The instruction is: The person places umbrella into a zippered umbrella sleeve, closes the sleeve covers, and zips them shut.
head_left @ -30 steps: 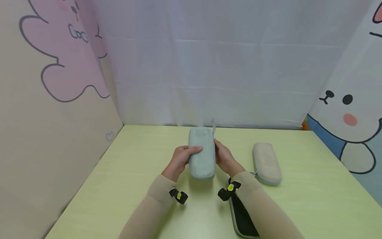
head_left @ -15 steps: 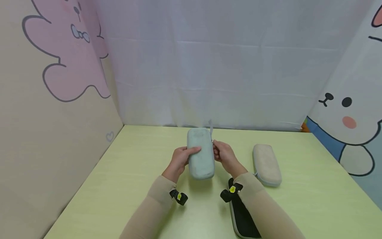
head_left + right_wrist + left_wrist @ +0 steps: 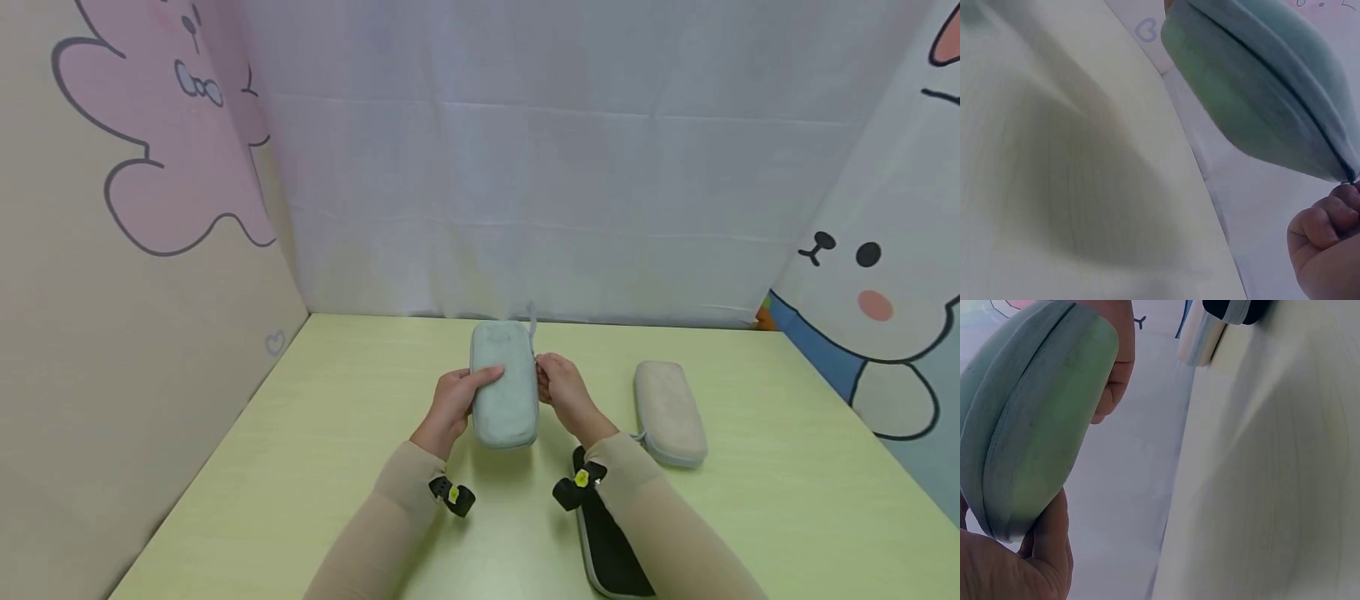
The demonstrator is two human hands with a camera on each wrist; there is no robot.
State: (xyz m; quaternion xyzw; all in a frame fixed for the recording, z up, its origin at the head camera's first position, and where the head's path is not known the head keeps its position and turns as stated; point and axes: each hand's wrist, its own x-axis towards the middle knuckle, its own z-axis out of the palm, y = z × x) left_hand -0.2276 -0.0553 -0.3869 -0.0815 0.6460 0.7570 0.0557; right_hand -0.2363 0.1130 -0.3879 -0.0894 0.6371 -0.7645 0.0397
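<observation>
A pale green zip case (image 3: 505,392) is held above the table, its long side roughly upright in the head view. My left hand (image 3: 455,404) grips its left side, thumb across the front face. At the right edge, the curled fingers of my right hand (image 3: 564,390) pinch the zipper pull. A light ribbon strap (image 3: 532,321) sticks up above those fingers. In the right wrist view, the zip seam of the case (image 3: 1279,75) runs to a small slider (image 3: 1350,182) right at the fingers of my right hand (image 3: 1329,234). The pull itself is mostly hidden.
A beige zip case (image 3: 671,412) lies on the table to the right. Partly under my right forearm lies a black flat item with a grey rim (image 3: 611,542). A white curtain (image 3: 480,167) hangs behind the table (image 3: 300,500), with printed walls on both sides.
Over the last second my right fingers went from lying along the case's edge to pinching at the zip. The case shifted slightly left; the left hand keeps its grip.
</observation>
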